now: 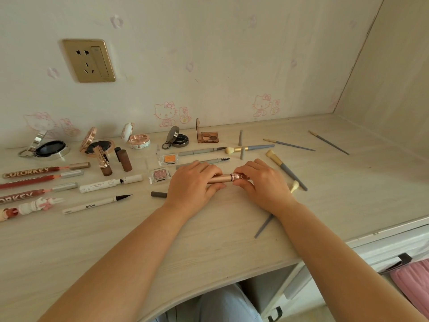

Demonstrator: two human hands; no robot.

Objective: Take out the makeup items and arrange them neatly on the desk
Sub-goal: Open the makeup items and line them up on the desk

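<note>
Both hands hold a rose-gold tube (221,178) level above the pale wooden desk (232,238). My left hand (193,184) grips its body and my right hand (262,182) pinches its shiny cap end. Several makeup items lie spread around: open compacts (50,147) along the wall, lip glosses (34,171) at the left, an eyeliner pen (97,203), small eyeshadow pans (159,175), and grey-handled brushes (287,169) at the right. One brush (263,225) runs under my right wrist.
A brass wall socket (89,60) sits above the desk on the left. The side wall (383,89) closes the desk at the right. A pink bag (411,282) lies below the desk's right edge, and my lap (222,305) shows under the front edge.
</note>
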